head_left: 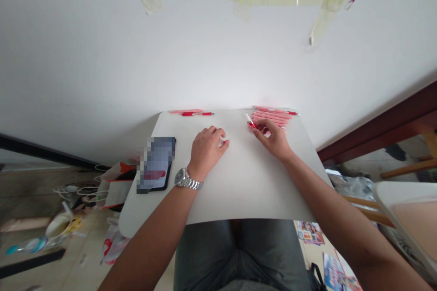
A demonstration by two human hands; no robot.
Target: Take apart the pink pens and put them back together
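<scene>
My right hand [275, 140] pinches a slim red pen [251, 122] with a pale end, at the left edge of a pile of pink pens [271, 117]. The pen slants up and to the left out of my fingertips. Over the middle of the white table [239, 182], my left hand [207, 148] has its fingers curled and its thumb close to the index finger. Something small, whitish and red shows between them, too little of it to name. A metal watch [186, 179] is on my left wrist.
Pink and red pens [191, 112] lie along the back left table edge, by the wall [218, 63]. A phone [157, 163] lies at the left. Bags and a bottle [27, 245] are on the floor at left; a white chair [403, 195] stands at right.
</scene>
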